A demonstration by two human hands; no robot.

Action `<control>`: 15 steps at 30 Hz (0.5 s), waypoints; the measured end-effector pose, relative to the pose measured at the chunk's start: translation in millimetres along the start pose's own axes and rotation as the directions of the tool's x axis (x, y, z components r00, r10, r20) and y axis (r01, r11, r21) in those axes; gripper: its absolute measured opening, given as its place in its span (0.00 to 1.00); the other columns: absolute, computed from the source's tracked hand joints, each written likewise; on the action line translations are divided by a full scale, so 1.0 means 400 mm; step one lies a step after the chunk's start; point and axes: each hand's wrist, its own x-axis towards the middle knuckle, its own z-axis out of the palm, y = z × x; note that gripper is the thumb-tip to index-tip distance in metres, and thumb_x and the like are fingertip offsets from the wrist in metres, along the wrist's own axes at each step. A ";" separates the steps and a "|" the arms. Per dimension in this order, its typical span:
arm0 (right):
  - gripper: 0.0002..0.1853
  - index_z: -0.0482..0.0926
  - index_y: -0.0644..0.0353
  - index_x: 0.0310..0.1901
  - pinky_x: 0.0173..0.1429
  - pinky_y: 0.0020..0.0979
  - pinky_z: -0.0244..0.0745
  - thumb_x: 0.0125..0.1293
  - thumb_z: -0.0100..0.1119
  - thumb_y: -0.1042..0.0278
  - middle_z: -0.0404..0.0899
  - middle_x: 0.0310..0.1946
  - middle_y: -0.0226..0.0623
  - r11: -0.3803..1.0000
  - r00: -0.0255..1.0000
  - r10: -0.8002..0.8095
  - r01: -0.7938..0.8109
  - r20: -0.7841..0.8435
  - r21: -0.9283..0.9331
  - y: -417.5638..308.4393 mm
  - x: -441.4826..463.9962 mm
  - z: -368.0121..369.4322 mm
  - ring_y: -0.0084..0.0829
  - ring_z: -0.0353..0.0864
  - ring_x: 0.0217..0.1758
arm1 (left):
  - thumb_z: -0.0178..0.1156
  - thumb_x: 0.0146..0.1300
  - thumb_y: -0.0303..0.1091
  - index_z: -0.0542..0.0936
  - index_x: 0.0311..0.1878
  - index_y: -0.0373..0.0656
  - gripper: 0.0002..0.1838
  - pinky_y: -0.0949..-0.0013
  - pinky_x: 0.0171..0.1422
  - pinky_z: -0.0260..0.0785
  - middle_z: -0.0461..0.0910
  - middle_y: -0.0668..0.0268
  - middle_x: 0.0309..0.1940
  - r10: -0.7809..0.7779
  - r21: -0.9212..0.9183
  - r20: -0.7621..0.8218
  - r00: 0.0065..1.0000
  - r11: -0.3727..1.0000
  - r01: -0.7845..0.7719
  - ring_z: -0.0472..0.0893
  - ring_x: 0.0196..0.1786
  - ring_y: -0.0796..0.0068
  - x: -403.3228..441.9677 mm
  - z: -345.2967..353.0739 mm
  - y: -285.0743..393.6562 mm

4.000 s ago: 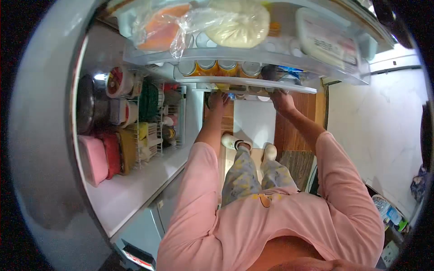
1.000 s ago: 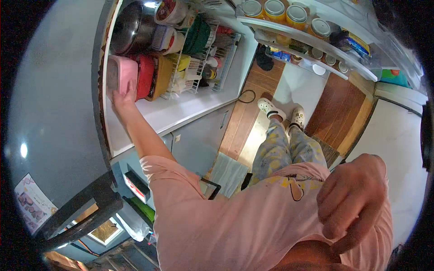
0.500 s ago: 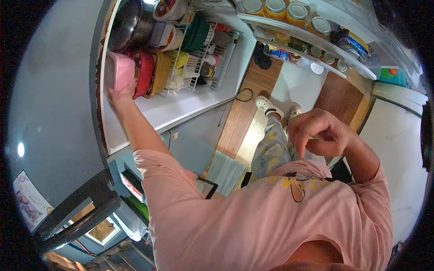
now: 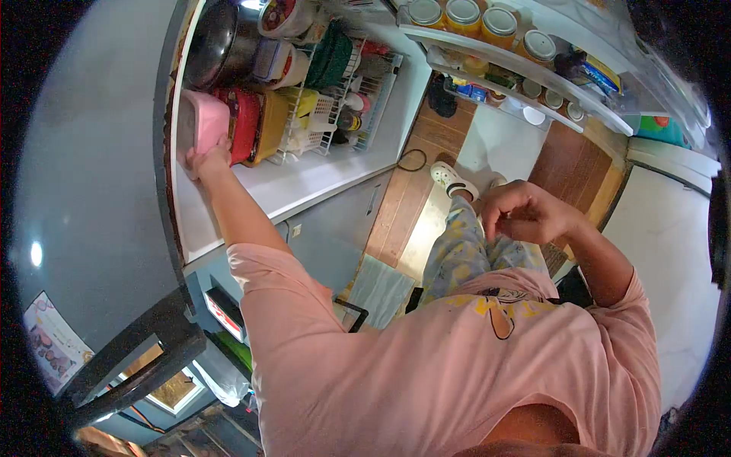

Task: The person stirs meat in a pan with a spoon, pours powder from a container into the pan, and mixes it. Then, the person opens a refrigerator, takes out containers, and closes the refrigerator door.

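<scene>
Inside the open fridge, my left hand [image 4: 209,158] is closed on the lower front edge of a pink plastic container [image 4: 211,122]. The container stands at the left end of the shelf, beside a red container [image 4: 243,122] and a brown-yellow one [image 4: 270,126]. My fingertips are partly hidden at its underside. In front of my body, my right hand [image 4: 525,213] hangs in the air, fingers curled in. No object shows in it, and it touches nothing.
White wire baskets [image 4: 324,114] hold items further along the shelf [image 4: 304,179]. A dark pot [image 4: 217,42] stands behind the pink container. Door racks [image 4: 487,47] carry several lidded jars [image 4: 499,21]. The black-handled fridge door part [image 4: 137,358] is at lower left.
My left hand and the pink container have shifted slightly to the right. My right hand has moved a little left and farther from my body, still curled.
</scene>
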 end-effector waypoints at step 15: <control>0.09 0.77 0.63 0.31 0.35 0.31 0.68 0.48 0.49 0.81 0.75 0.25 0.34 0.930 0.955 0.287 -0.296 -0.071 -0.219 0.221 -0.060 -0.037 0.26 0.72 0.28 | 0.59 0.52 0.45 0.68 0.59 0.53 0.29 0.39 0.62 0.52 0.63 0.67 0.62 0.102 0.459 0.350 0.931 0.848 -0.266 0.58 0.64 0.55 0.130 -0.016 0.049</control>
